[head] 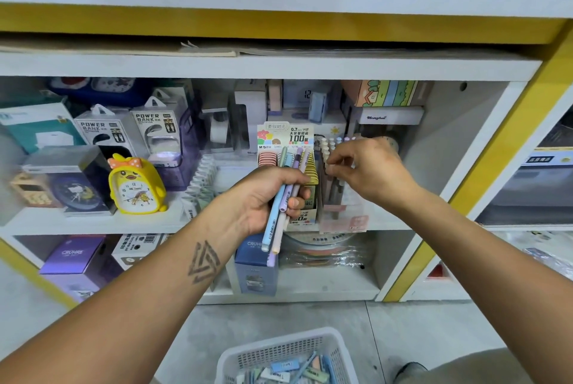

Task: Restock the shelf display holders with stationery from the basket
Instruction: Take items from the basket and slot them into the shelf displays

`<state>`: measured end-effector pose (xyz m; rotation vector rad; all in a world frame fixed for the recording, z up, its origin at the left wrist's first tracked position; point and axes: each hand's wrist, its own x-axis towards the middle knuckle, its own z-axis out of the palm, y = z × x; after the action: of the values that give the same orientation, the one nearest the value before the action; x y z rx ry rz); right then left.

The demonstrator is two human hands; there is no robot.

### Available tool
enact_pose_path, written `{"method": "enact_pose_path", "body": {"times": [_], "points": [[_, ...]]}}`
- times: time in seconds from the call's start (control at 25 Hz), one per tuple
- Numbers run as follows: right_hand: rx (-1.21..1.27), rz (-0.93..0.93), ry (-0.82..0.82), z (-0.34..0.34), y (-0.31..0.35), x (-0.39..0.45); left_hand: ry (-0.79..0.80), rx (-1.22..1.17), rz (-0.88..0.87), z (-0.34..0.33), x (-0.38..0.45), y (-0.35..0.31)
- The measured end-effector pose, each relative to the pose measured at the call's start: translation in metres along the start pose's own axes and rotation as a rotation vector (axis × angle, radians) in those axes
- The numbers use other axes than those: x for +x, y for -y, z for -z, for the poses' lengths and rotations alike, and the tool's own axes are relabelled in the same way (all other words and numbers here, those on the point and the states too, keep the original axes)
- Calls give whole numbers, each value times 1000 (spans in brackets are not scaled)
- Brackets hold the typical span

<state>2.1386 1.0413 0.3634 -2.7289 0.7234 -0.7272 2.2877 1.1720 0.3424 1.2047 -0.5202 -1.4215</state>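
My left hand [266, 197] grips a bundle of several pastel pens [277, 216], blue, cream and purple, in front of the middle shelf. My right hand [369, 172] reaches to the clear pen holder [341, 216] and its fingertips pinch the top of a pen [329, 163] standing there among other capped pens. A pencil-lead display box [285, 138] stands just left of that holder. The white mesh basket [310, 343] sits on the floor below, with pens and erasers in it.
A yellow duck alarm clock [136, 185], power bank boxes [155, 132] and other boxed goods fill the shelf's left side. Purple and blue boxes [74, 256] stand on the lower shelf. A yellow-edged shelf post [496, 147] rises at right.
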Motion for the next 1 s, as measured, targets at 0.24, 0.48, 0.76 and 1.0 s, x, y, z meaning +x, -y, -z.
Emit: {"method": "enact_pose_path", "body": {"times": [0.24, 0.48, 0.76, 1.0], "points": [[-51, -78, 38, -2, 6, 7, 66, 47, -14, -1, -3, 2], [809, -402, 101, 1, 25, 9, 129, 32, -13, -2, -6, 2], [981, -531, -212, 7, 18, 15, 183, -108, 17, 4, -14, -5], [232, -23, -170, 5, 19, 9, 110, -52, -42, 18, -17, -15]]}}
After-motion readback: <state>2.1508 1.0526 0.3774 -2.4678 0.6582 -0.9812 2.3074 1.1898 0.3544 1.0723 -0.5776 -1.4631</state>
